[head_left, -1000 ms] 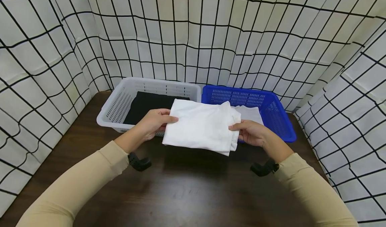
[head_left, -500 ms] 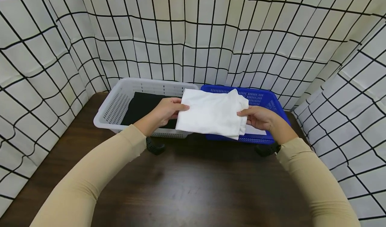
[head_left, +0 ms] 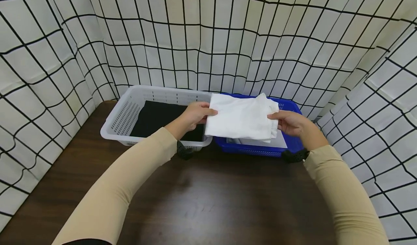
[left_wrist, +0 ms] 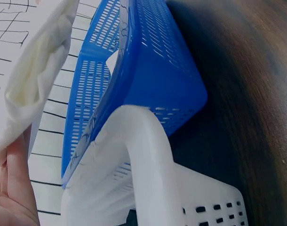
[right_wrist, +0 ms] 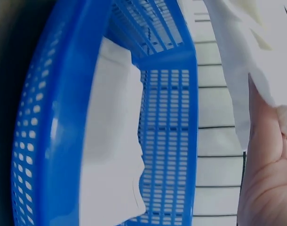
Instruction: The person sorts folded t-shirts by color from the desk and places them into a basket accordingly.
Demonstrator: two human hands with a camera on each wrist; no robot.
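Observation:
A folded white cloth (head_left: 242,116) is held up flat between both hands, above the blue basket (head_left: 252,150). The left hand (head_left: 195,115) pinches its left edge, thumb on top and fingers beneath. At the opposite edge, where the layers look uneven, the right hand (head_left: 291,122) grips it the same way. In the right wrist view, another white cloth (right_wrist: 113,141) lies inside the blue basket, below the held one. Whether the held cloth is a garment cannot be told.
A white basket (head_left: 122,138) stands left of the blue one, close against it, with folded black cloth (head_left: 156,116) inside. Both sit on a dark wooden table (head_left: 208,194). White curtains with a black grid pattern (head_left: 182,38) enclose the back and sides.
Both hands have carried the white cloth to the right and away from the body, from in front of the two baskets to over the blue basket.

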